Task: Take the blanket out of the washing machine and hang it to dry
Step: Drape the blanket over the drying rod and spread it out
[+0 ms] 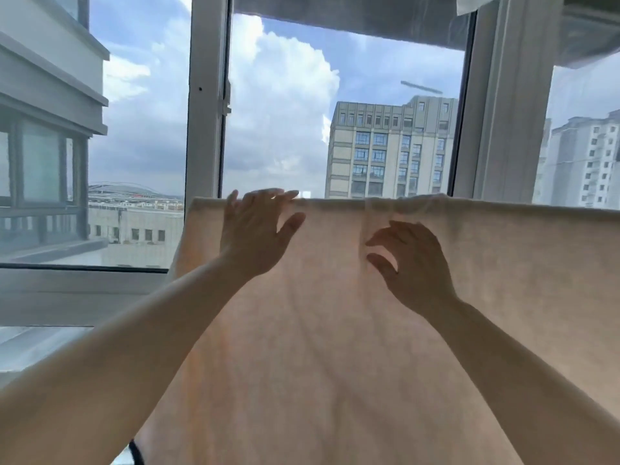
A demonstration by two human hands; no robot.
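The pale peach, soft fleece blanket (335, 313) hangs draped, limp and probably damp-heavy; best gripped along its top fold. Left hand (258, 229) and right hand (412, 263) hover spread, holding nothing.

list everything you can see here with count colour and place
blanket: one, pale peach, hanging in front of the window, filling the lower middle and right
window frame: white uprights, behind the blanket
tall building: one, beige, outside at centre right
white tower block: one, outside at far right
grey building: one, outside at far left
low buildings: several, pale, lower left in the distance
sky and clouds: blue with white cloud, top centre
left hand: one, fingers spread, fingertips at the blanket's top edge
right hand: one, fingers loosely curved in front of the blanket
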